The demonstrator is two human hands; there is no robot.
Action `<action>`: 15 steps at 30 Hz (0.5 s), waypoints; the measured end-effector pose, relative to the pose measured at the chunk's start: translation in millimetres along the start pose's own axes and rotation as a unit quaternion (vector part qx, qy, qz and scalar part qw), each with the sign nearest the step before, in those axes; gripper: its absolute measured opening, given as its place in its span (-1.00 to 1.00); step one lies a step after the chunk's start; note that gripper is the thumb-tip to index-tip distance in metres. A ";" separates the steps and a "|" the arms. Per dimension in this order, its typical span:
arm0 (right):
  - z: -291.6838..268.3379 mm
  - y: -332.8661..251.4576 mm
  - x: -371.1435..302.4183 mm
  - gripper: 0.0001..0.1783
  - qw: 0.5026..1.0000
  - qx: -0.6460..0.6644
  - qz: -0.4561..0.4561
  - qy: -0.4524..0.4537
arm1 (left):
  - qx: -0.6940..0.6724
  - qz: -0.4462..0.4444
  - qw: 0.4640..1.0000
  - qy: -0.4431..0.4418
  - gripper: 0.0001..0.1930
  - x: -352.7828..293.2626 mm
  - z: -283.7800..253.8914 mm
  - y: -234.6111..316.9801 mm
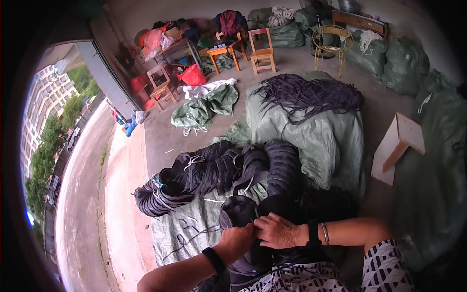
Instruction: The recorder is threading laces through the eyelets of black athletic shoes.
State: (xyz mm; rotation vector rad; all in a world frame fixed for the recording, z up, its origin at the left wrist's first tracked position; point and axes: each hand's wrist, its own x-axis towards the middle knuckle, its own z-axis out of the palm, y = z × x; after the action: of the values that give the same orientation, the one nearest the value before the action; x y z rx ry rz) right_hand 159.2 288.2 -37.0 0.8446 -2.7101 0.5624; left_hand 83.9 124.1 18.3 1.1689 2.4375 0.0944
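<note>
In my lap stands a black shoe upper (238, 210), its padded collar pointing away from me. My left hand (239, 242) is closed on its near side. Against it, my right hand (278, 230) is closed in a pinch, fingertips meeting the left ones over the upper; whatever thin thing lies between them is hidden. Just beyond are bundles of nested black shoe uppers (214, 170), some tied with pale cord. A curved stack of uppers (283, 168) leans at their right end. Loose black laces (182, 238) lie left of my hands.
A heap of dark laces (311, 95) tops a green woven sack (331, 141). To the right stands a small wooden stool (401, 141), near full green sacks (406, 65). Wooden chairs (261, 51), a red bucket (193, 75) and a cluttered table are farther back. An open doorway is left.
</note>
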 end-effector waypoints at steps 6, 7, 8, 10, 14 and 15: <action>5.4 -0.8 -5.4 -0.66 0.999 -0.046 -0.014 0.022 | 0.079 0.005 0.996 -0.050 -0.78 -2.4 -3.4 9.9; 6.7 -0.5 -5.0 -0.66 0.999 -0.045 -0.016 0.024 | 0.055 0.010 0.998 -0.022 -0.76 -0.6 -1.4 7.1; 9.0 0.7 -4.3 -0.67 0.998 -0.044 -0.026 0.048 | 0.031 0.015 0.999 0.007 -0.73 1.5 0.6 4.1; 12.6 2.1 -2.2 -0.67 0.996 -0.042 -0.036 0.074 | 0.012 0.013 1.000 0.012 -0.74 3.1 5.9 -2.0; 14.8 8.0 -0.5 -0.70 0.996 -0.028 -0.045 0.071 | -0.045 0.003 0.999 0.017 -0.73 5.8 3.2 -4.8; 15.1 9.3 -1.3 -0.71 0.996 -0.024 -0.049 0.068 | -0.045 0.004 0.999 0.017 -0.73 6.3 4.5 -4.5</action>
State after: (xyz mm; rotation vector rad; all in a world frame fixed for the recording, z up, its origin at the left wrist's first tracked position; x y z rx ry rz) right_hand 153.1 289.4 -53.6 0.8868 -2.5339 0.5109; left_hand 79.0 125.5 10.9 1.1468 2.4307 0.2243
